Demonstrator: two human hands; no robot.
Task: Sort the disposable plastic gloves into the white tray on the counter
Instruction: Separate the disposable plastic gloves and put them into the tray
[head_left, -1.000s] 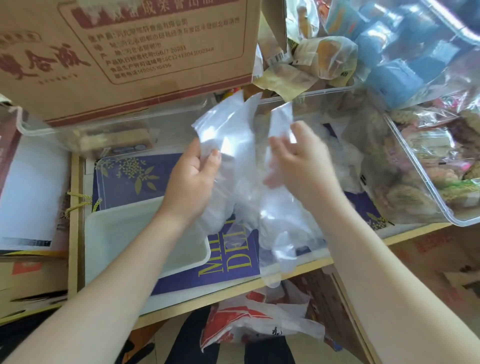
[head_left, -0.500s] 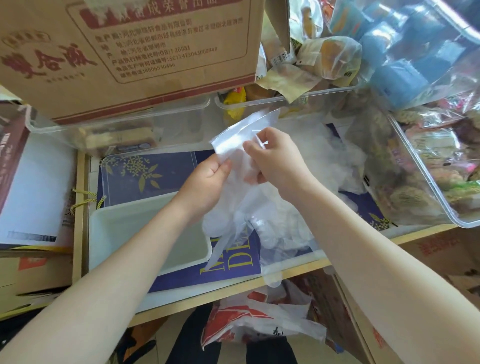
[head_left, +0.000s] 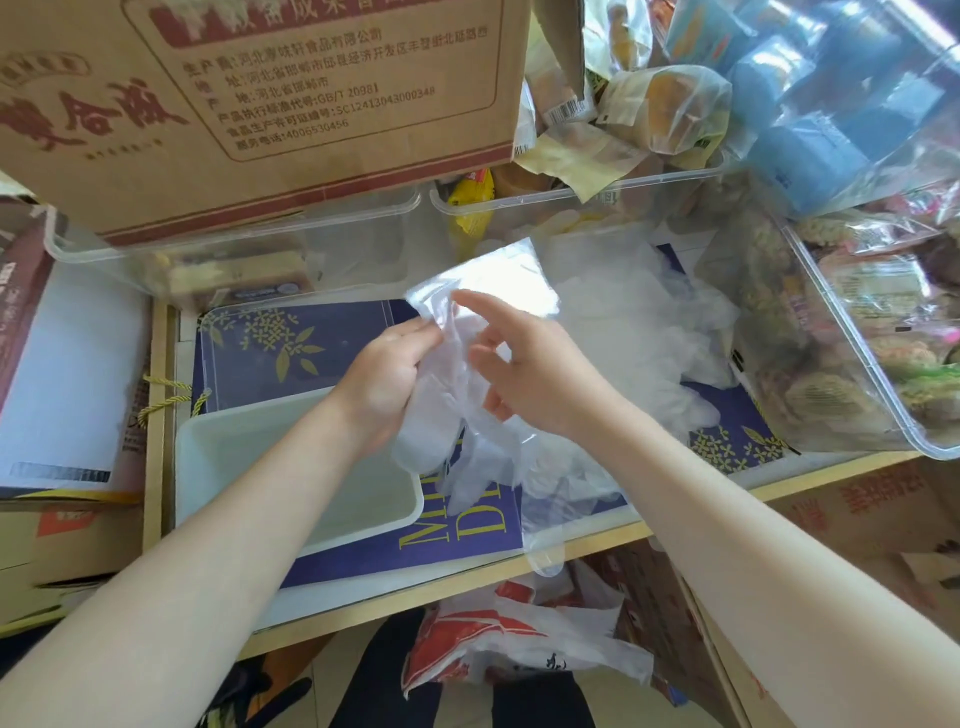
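Gloves in hand: a clear plastic glove (head_left: 467, 332) is held above the counter, its flat cuff end up and its finger end hanging down over the right edge of the white tray (head_left: 218, 457).
Left hand (head_left: 382, 382): fingers curled around the middle of the glove, pinching it.
Right hand (head_left: 524, 374): fingers spread apart and loosely bent, just beside the glove; index finger stretched toward the cuff; whether the fingertips touch the plastic I cannot tell.
Loose gloves (head_left: 639, 332): a rumpled clear pile lies on the counter to the right of the hands, some trailing over the front edge.
Tray: sits at the left of the counter, below the left forearm; no glove visible inside it.
Counter (head_left: 467, 577): pale wooden edge, covered by a dark blue printed sheet (head_left: 291, 343) with yellow flower patterns and lettering.
Surroundings: a printed cardboard box (head_left: 260, 104) rests on a clear plastic bin (head_left: 234, 260) at the back; another clear bin (head_left: 857, 364) of wrapped snacks stands at right; a red and white plastic bag (head_left: 509, 634) lies on the floor below.
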